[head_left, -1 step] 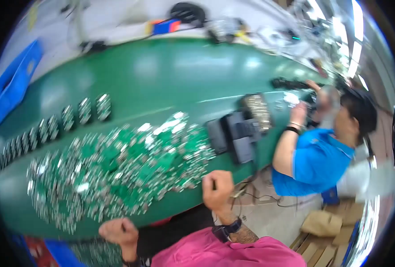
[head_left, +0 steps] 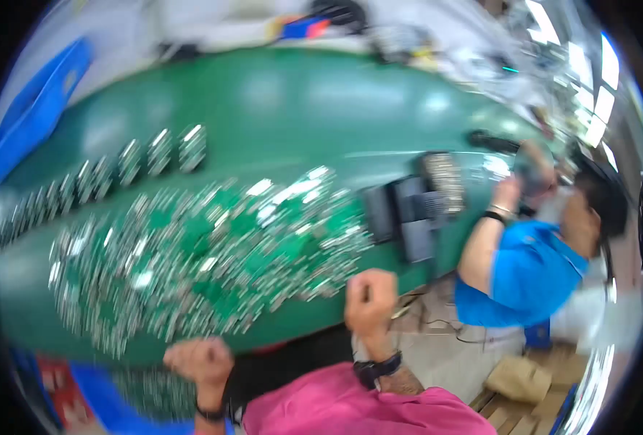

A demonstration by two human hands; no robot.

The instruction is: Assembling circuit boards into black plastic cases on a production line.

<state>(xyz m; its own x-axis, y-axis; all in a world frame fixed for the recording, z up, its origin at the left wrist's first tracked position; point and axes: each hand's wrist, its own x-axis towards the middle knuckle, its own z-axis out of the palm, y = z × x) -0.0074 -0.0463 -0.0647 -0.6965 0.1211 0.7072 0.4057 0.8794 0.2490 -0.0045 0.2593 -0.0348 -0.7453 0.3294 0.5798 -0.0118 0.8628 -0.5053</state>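
Observation:
My left hand [head_left: 200, 360] hovers at the near edge of the green table [head_left: 285, 94], curled into a fist with nothing showing in it. To its right, also at the edge, my right hand [head_left: 371, 301] is a fist too, thumb folded over the fingers, and looks bare. Before both hands spreads a wide heap of small green circuit boards [head_left: 213, 254] with shiny metal parts. Neither hand appears to touch the boards. Motion blur hides the details of single boards.
A row of upright board stacks [head_left: 160, 154] runs behind the heap. Dark grey devices [head_left: 412, 217] lie right of it, beside a tray of metallic parts [head_left: 443, 185]. A person in a blue shirt [head_left: 532, 268] works at the right. A blue bin [head_left: 35, 109] stands far left.
The view has swung, so table, boards and co-worker sit further right in the picture, the table also higher. Both hands stay closed near the table edge.

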